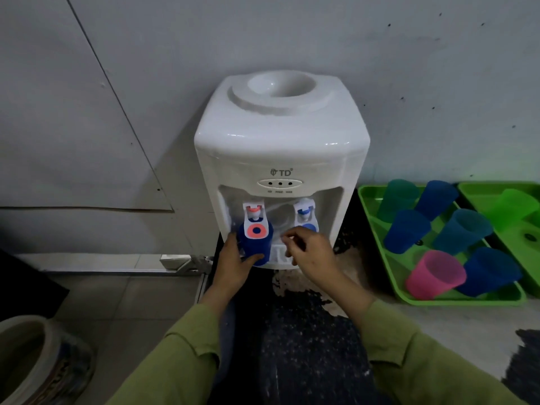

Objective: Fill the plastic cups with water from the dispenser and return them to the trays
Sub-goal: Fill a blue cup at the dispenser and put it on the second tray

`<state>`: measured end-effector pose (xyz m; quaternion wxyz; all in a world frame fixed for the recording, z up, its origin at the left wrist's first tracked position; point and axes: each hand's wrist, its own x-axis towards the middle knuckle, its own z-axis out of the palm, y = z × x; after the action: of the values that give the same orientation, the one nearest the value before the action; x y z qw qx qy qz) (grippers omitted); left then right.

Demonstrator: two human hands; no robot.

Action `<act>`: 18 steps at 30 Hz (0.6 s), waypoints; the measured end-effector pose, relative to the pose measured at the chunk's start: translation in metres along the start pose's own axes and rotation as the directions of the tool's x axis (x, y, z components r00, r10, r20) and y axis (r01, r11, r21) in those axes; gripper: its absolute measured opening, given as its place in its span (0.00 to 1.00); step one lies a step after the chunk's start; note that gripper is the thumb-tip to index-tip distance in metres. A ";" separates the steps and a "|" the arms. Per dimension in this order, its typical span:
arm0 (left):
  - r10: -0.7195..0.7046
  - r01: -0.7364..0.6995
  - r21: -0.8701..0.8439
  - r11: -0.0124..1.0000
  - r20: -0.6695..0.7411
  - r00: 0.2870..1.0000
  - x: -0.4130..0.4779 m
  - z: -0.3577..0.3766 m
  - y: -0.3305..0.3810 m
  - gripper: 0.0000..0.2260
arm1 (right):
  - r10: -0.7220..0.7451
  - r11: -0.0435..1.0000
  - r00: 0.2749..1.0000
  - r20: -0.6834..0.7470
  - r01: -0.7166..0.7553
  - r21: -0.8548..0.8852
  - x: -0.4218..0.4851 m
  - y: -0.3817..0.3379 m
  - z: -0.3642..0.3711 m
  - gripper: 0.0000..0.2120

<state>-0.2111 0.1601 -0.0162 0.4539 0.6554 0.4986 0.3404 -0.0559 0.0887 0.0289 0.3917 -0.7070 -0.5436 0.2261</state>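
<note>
Head view, and we're looking down at a white dispenser (pixel 280 147) standing on a dark, speckled desk (pixel 306 331) against a grey wall. The left hand (pixel 233 264) is wrapped round a blue cup (pixel 254 247), thumb across the front near its base, fingers round the far side. That cup stands upright in the dispenser's recess, right under the red tap (pixel 254 217), and the tap's round lever pad covers the cup's mouth from where we sit. We cannot tell whether water is running.

Over to the right hand (pixel 309 249): it hovers in front of the blue tap (pixel 305 214), fingers loosely curled, and we see nothing in them. Whether a fingertip touches the lever, we cannot tell. Both arms wear green sleeves (pixel 409 355).

To the right, just beside the dispenser, a green tray (pixel 467 299) lies on the desk. On it we count six cups, mouths up: a teal cup (pixel 397 200) at the back, a pink cup (pixel 435 273) at the front, and other blue cups (pixel 407 229) around them. Whether they hold water is not visible. A second green tray (pixel 514 249) touches it on the far side and carries a green cup (pixel 514 207).

Down at the lower left, a pale ceramic pot (pixel 32 361) stands on the tiled floor (pixel 122 302).
</note>
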 end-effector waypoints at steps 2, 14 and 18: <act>0.005 -0.005 -0.019 1.000 0.002 1.000 0.000 -0.001 -0.001 0.29 | -0.013 0.999 0.999 0.044 0.015 -0.045 0.007 -0.010 0.011 0.10; 0.001 0.001 -0.065 0.998 0.018 1.000 0.003 -0.004 -0.003 0.31 | 0.161 0.984 0.976 0.149 -0.146 -0.106 0.021 -0.035 0.022 0.15; -0.014 0.016 -0.053 0.998 0.024 1.000 0.003 -0.005 -0.001 0.31 | 0.162 0.987 0.967 0.196 -0.162 -0.017 0.010 -0.044 0.007 0.13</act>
<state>-0.2150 0.1643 -0.0156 0.4794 0.6434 0.4889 0.3423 -0.0841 0.1045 0.0615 0.3160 -0.7234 -0.5202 0.3259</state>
